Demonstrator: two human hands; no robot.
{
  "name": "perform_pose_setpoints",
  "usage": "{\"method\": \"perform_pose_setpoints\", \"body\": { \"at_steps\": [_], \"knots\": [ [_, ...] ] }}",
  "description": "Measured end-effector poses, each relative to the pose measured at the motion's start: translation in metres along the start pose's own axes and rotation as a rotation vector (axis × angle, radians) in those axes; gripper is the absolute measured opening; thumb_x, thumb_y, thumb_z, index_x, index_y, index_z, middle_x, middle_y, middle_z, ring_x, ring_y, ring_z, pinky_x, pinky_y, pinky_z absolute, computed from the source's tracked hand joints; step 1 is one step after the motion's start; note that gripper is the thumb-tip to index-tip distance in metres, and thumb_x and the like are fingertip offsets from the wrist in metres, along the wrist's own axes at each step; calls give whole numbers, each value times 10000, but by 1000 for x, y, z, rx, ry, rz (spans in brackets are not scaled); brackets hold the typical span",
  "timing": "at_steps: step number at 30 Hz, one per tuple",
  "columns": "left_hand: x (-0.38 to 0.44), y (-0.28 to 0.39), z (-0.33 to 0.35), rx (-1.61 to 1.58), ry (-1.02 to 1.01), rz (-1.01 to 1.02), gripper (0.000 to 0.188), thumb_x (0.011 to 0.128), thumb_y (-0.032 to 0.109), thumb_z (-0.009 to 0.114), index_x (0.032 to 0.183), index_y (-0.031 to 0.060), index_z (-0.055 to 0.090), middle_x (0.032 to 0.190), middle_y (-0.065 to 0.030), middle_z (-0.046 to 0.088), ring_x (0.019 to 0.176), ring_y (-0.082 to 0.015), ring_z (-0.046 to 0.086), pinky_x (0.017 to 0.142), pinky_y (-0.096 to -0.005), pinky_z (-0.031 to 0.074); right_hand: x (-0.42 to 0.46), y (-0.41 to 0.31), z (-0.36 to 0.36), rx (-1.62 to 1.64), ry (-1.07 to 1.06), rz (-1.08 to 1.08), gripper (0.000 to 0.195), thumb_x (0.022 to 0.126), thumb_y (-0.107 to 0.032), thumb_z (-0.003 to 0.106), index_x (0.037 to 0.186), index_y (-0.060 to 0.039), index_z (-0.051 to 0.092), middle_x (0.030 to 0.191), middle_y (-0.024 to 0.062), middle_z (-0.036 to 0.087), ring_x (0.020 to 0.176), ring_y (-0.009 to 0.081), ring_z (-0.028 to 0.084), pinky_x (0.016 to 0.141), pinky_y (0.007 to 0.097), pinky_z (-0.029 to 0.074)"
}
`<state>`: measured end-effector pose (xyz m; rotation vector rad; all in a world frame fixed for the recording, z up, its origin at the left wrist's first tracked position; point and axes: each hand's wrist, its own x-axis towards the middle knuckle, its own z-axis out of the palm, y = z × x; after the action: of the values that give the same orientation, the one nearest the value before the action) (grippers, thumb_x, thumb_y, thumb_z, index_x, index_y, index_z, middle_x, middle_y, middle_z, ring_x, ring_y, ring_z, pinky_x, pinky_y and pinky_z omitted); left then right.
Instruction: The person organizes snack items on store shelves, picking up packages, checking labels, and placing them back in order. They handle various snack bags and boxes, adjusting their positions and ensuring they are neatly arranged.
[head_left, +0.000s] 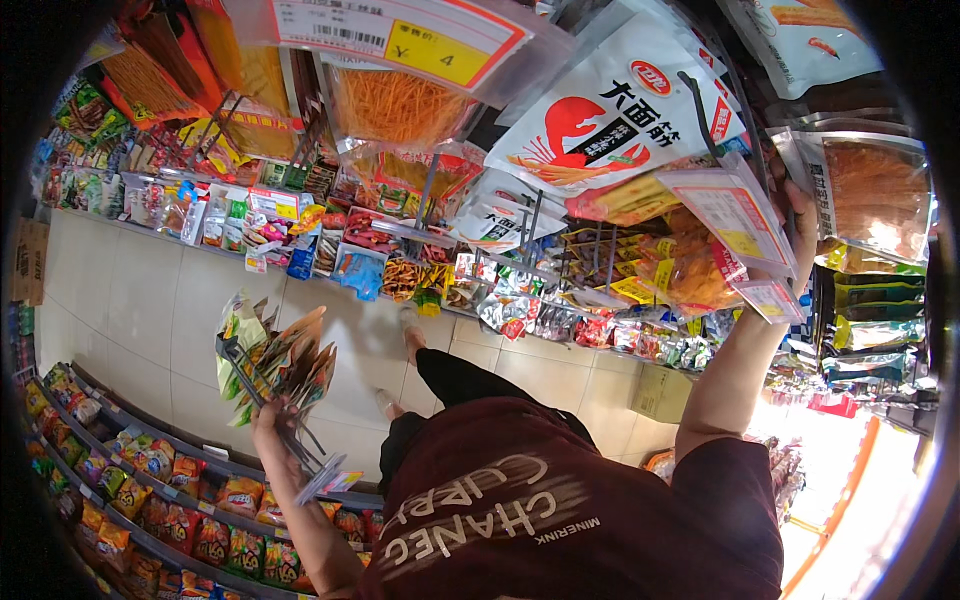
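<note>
My left hand (276, 420) is closed around a metal display hook (259, 375) at the lower left. Several snack packets (289, 360) hang on that hook, and price tags (330, 476) stick out at its near end. On the right, my right hand (796, 214) reaches up among the hanging goods, partly hidden behind a price tag holder (735, 217); whether it grips anything cannot be told. Beside it hang a white snack bag with a red lobster picture (600, 112) and a clear packet of shredded snack (874, 195).
Hooks with hanging snack packets (405, 105) fill the top. Boxes of small wrapped snacks (367, 229) line the shelf below. A curved shelf of bagged snacks (176, 480) stands at lower left. A carton (664, 394) is on the tiled floor (142, 292) at right.
</note>
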<state>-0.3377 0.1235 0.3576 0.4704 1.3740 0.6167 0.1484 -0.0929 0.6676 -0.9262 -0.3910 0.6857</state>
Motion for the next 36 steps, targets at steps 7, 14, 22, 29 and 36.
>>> {"method": "perform_pose_setpoints", "body": {
  "at_steps": [7, 14, 22, 29, 36],
  "knots": [
    [2, -15, -13, 10, -3, -19, 198, 765, 123, 636, 921, 65, 528, 816, -71, 610, 627, -153, 580, 510, -203, 389, 0, -3, -9, 46, 18, -35, 247, 835, -63, 552, 1029, 70, 477, 927, 114, 427, 627, 48, 370, 542, 144, 346],
    [4, -26, -24, 27, 5, -52, 195, 767, 123, 640, 918, 79, 525, 816, -66, 611, 625, -150, 579, 499, -200, 381, -3, 11, -3, -186, 276, -267, 267, 860, -127, 563, 1083, 16, 531, 984, 127, 569, 893, 177, 562, 830, 315, 462],
    [-12, -30, -29, 34, 6, -35, 232, 751, 93, 633, 941, 47, 508, 814, -79, 600, 626, -170, 572, 522, -226, 396, -19, 20, -8, 163, -69, -44, 426, 917, -287, 496, 1234, -3, 465, 1212, 158, 530, 1161, 283, 477, 981, 436, 393],
    [-33, -29, -49, 104, -47, -21, 216, 768, 134, 619, 930, 19, 533, 820, -67, 602, 626, -154, 571, 474, -191, 407, -68, 38, -50, 120, 14, -80, 398, 959, -256, 385, 1283, -26, 397, 1305, 217, 443, 1183, 328, 459, 1001, 463, 384],
    [-50, -32, -86, 68, -129, -11, 108, 801, 94, 528, 899, 50, 524, 829, -89, 595, 623, -182, 575, 460, -211, 414, -113, 119, -118, -776, 275, -32, 241, 890, -117, 520, 1074, 38, 544, 992, 85, 615, 883, 164, 604, 791, 282, 494]
  ]
}}
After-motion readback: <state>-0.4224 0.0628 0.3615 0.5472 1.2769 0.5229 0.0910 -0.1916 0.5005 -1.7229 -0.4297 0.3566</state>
